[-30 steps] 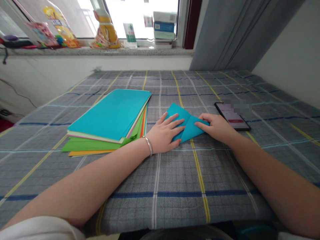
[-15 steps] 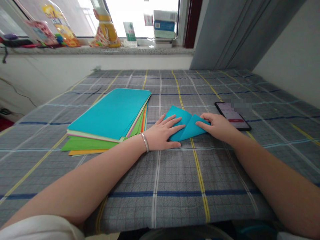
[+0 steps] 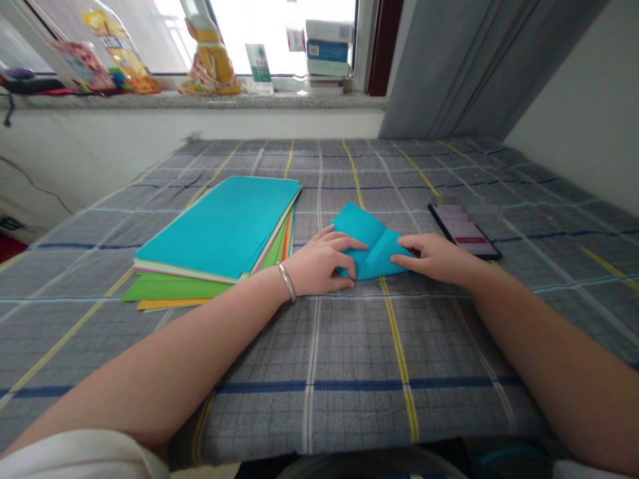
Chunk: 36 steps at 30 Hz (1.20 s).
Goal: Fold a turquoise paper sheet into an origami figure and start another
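Observation:
A folded sheet of blue paper (image 3: 367,229) lies on the plaid cloth, creased down its middle, with one pointed corner facing away from me. My left hand (image 3: 327,263), wearing a silver bangle (image 3: 287,282), grips its left side with bent fingers, the thumb low near the front edge. At the right corner my right hand (image 3: 432,256) has the paper between thumb and fingers; that corner is partly hidden.
To the left lies a stack of coloured paper (image 3: 219,226), blue on top, with green and orange sheets sticking out. A phone (image 3: 464,229) rests beyond my right hand. Bottles, bags and boxes (image 3: 328,50) line the windowsill (image 3: 200,101).
My left hand's fingers, spread flat before, are now bent on the paper. The paper's far corner has shifted slightly away from me, and my right hand has moved slightly nearer me.

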Available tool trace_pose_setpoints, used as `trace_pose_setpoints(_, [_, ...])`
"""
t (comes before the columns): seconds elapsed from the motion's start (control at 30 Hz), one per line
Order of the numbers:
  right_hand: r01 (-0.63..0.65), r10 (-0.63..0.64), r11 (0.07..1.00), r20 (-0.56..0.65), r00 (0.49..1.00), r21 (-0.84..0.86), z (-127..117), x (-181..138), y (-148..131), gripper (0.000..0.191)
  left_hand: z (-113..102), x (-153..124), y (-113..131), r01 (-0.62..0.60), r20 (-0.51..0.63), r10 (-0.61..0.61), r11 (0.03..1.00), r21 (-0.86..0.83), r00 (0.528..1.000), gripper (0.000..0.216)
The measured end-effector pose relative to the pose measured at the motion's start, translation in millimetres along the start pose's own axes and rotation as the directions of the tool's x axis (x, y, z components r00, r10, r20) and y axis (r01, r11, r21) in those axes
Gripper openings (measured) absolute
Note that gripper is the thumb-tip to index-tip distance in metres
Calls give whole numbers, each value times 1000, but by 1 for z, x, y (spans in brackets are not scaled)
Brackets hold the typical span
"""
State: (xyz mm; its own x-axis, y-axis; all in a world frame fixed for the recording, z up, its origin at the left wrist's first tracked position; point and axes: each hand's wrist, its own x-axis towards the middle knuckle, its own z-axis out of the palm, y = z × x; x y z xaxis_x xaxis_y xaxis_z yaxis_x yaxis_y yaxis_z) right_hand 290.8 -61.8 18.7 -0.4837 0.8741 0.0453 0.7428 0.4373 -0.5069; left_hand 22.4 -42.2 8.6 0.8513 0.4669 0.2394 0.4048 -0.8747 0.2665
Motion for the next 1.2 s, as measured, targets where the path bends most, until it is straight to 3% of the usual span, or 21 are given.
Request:
trace_pose_setpoints(0.13, [-14, 15, 1000, 23, 1000, -21, 1, 1, 0, 31, -9, -1, -5, -115, 3, 115, 993, -19, 993, 12])
trace_pose_setpoints(0.23, [-25, 26, 999, 21, 999, -19, 2, 2, 2, 31, -10, 0, -5, -124, -17, 123, 991, -43, 992, 18])
trace_pose_setpoints(0.4, [-58, 57, 998, -21, 998, -37, 6, 4, 4, 31, 2, 2, -1, 34, -95, -37, 999, -29, 995, 20])
trace_pose_setpoints(0.6, [-116, 110, 988, -65, 992, -99, 13, 8, 4, 30, 15, 0, 0, 140, 78, -148, 984, 107, 986, 54])
trace_pose_setpoints(0.8, [-156, 148, 971, -60, 987, -179, 18, 11, 3, 30, 15, 3, 9, 275, 155, -284, 958, 80, 946, 55])
trace_pose_setpoints(0.97, [-187, 178, 958, -60, 982, -217, 19, 12, -1, 27, 18, 6, 18, 336, 148, -356, 931, 145, 923, 66])
trace_pose_setpoints(1.2, [-282, 260, 920, -117, 959, -272, 20, 11, -6, 29, 28, 9, 27, 427, 99, -452, 881, 205, 886, 58])
